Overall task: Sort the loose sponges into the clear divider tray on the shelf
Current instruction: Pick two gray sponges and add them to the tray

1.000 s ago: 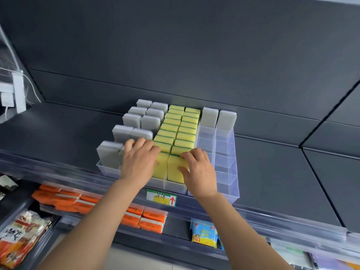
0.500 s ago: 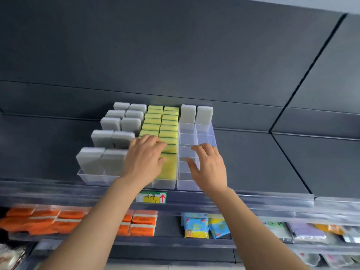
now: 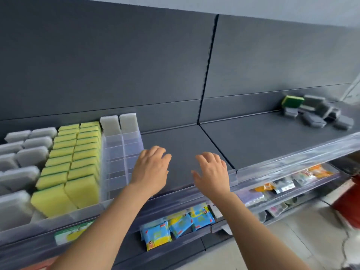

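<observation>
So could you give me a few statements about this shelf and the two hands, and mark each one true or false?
1. Both hands are empty. True: the left hand and right hand hold nothing, fingers spread.
2. The yellow sponges fill two rows of the clear divider tray. True.
3. The tray's two rightmost rows are full. False: only two grey sponges stand at their back; the other slots look empty.
4. The loose sponges lie left of the tray. False: they are piled far to the right on the shelf.
</observation>
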Available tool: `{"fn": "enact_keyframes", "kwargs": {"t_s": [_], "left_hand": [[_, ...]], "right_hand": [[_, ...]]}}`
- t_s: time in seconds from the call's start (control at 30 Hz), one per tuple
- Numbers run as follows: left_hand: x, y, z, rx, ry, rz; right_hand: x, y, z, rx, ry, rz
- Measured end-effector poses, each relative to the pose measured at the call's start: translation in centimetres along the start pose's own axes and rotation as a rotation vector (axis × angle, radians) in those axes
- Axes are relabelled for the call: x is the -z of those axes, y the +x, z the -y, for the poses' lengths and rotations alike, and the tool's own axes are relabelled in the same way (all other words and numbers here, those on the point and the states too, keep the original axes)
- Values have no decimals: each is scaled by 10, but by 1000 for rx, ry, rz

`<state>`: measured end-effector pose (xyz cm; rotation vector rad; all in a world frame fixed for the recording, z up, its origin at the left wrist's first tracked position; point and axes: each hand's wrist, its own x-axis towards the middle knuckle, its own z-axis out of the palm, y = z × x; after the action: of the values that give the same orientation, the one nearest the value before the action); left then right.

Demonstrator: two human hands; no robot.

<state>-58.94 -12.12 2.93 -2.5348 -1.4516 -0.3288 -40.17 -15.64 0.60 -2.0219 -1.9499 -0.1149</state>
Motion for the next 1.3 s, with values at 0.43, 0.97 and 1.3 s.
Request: {"fn": "enact_keyframes", "kwargs": {"t_s": [0.43,0.97,1.3], "left_hand": [[-41,116,-160,-127,-28,75],[-74,271,-318,-249,-133,26],[-108,403,-387,-293,-168,15]], "right_hand": [[33,-6,-202,-162,-70,64],[53,38,-393,-331,-66,7],[56,119,-507,-377,-99,-3]]}}
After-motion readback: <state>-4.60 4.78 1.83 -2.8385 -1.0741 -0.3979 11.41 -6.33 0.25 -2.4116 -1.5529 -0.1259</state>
